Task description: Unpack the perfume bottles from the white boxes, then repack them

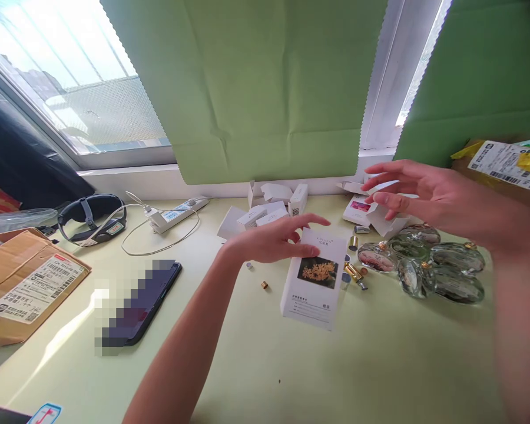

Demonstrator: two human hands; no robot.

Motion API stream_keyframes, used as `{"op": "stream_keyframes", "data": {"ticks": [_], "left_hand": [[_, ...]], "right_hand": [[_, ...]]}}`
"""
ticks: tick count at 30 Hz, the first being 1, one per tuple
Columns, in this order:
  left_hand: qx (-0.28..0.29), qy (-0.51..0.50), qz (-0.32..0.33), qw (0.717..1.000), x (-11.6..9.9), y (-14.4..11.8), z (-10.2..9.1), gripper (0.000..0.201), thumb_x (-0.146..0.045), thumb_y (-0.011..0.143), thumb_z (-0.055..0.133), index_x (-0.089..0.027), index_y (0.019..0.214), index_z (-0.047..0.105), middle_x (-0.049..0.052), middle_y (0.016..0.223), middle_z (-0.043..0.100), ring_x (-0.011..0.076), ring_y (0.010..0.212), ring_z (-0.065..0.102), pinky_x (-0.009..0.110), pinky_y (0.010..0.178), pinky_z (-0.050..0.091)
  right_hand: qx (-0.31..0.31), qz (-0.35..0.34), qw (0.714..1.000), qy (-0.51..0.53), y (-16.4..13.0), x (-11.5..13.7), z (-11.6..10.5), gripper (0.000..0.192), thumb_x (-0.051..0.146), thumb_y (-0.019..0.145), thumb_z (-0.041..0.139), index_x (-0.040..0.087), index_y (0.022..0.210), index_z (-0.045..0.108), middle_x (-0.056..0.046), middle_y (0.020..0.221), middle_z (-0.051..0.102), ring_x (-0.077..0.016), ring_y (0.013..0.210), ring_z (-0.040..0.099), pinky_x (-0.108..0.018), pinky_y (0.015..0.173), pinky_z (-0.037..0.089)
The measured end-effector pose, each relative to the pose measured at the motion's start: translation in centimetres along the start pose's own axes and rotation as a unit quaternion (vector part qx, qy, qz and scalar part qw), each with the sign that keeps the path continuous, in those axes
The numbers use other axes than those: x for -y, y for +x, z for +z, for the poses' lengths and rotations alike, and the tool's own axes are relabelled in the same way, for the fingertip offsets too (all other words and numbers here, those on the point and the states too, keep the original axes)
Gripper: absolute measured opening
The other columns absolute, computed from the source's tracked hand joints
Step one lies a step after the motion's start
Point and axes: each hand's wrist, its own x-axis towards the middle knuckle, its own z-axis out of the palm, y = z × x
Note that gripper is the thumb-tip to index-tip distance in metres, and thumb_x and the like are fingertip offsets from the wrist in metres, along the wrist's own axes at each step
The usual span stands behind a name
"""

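Note:
My left hand point(287, 238) grips a white carton point(311, 306) by its upper left part, thumb across the front and fingers behind. The carton is printed with a picture of orange flowers and stands tilted over the table. My right hand point(413, 191) is raised with its fingers apart, in front of the white boxes point(355, 211) by the window sill; I cannot tell whether it touches them. Below it lie several clear glass bottles point(459, 285) with gold necks. Small gold and silver caps and a gold spray nozzle point(355, 272) are scattered beside the carton.
More white boxes point(265, 215) lie at the back under the green blind point(269, 88). To the left are a power strip point(181, 213) with a white cable, a black headset point(92, 218), a phone point(145, 303) and a brown parcel point(35, 288). Another parcel point(503, 171) stands at the right.

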Motion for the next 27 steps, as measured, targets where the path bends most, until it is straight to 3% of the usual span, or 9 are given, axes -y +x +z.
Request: {"op": "stream_keyframes", "data": {"ticks": [4, 9, 13, 19, 24, 27], "left_hand": [[0.099, 0.089, -0.1, 0.986, 0.5, -0.3, -0.3, 0.056, -0.049, 0.085, 0.059, -0.035, 0.137, 0.045, 0.005, 0.116, 0.062, 0.02, 0.094, 0.062, 0.028, 0.071, 0.048], [0.052, 0.172, -0.139, 0.974, 0.9, 0.1, 0.0, 0.053, -0.044, 0.087, 0.054, -0.028, 0.137, 0.046, 0.007, 0.131, 0.054, 0.0224, 0.106, 0.057, 0.032, 0.08, 0.046], [0.028, 0.162, -0.086, 0.983, 0.7, 0.7, 1.0, 0.047, -0.045, 0.092, 0.048, -0.029, 0.136, 0.046, 0.005, 0.128, 0.056, 0.0218, 0.112, 0.054, 0.034, 0.09, 0.042], [0.047, 0.165, -0.015, 0.985, -0.5, 1.9, 3.6, 0.041, -0.042, 0.096, 0.044, -0.025, 0.133, 0.048, 0.007, 0.128, 0.055, 0.0212, 0.107, 0.058, 0.033, 0.087, 0.044], [-0.003, 0.185, 0.067, 0.98, -3.0, 2.6, 5.1, 0.04, -0.035, 0.098, 0.043, -0.022, 0.135, 0.045, 0.01, 0.127, 0.055, 0.0233, 0.115, 0.055, 0.037, 0.094, 0.043], [-0.039, 0.183, 0.097, 0.977, -5.1, 3.5, 6.9, 0.049, -0.035, 0.095, 0.048, -0.02, 0.141, 0.036, 0.011, 0.125, 0.057, 0.0261, 0.118, 0.053, 0.04, 0.096, 0.044]], "right_hand": [[-0.038, 0.029, 0.998, -0.034, -0.4, -0.3, -1.1, 0.041, 0.061, 0.081, 0.063, 0.046, 0.119, 0.06, 0.002, 0.121, 0.069, -0.0275, 0.106, 0.065, -0.045, 0.086, 0.053], [-0.046, 0.048, 0.997, -0.031, -0.2, -1.0, -1.4, 0.044, 0.063, 0.078, 0.065, 0.044, 0.118, 0.063, 0.0, 0.111, 0.073, -0.0276, 0.099, 0.068, -0.048, 0.089, 0.053], [-0.051, 0.04, 0.998, -0.026, -0.2, -1.3, -1.4, 0.046, 0.063, 0.077, 0.065, 0.043, 0.118, 0.063, 0.0, 0.112, 0.073, -0.0275, 0.096, 0.068, -0.049, 0.089, 0.053], [-0.062, 0.063, 0.994, -0.066, -0.2, -1.3, -1.8, 0.046, 0.067, 0.077, 0.063, 0.044, 0.117, 0.064, 0.0, 0.107, 0.074, -0.0273, 0.093, 0.068, -0.048, 0.084, 0.053], [-0.09, 0.051, 0.993, -0.058, -0.4, -1.2, -2.1, 0.044, 0.066, 0.078, 0.063, 0.043, 0.115, 0.066, 0.0, 0.106, 0.074, -0.0272, 0.091, 0.068, -0.044, 0.076, 0.054], [-0.098, 0.039, 0.993, -0.044, -0.6, -1.1, -2.2, 0.043, 0.065, 0.078, 0.063, 0.042, 0.114, 0.066, 0.0, 0.107, 0.074, -0.0272, 0.092, 0.068, -0.044, 0.077, 0.054]]}}
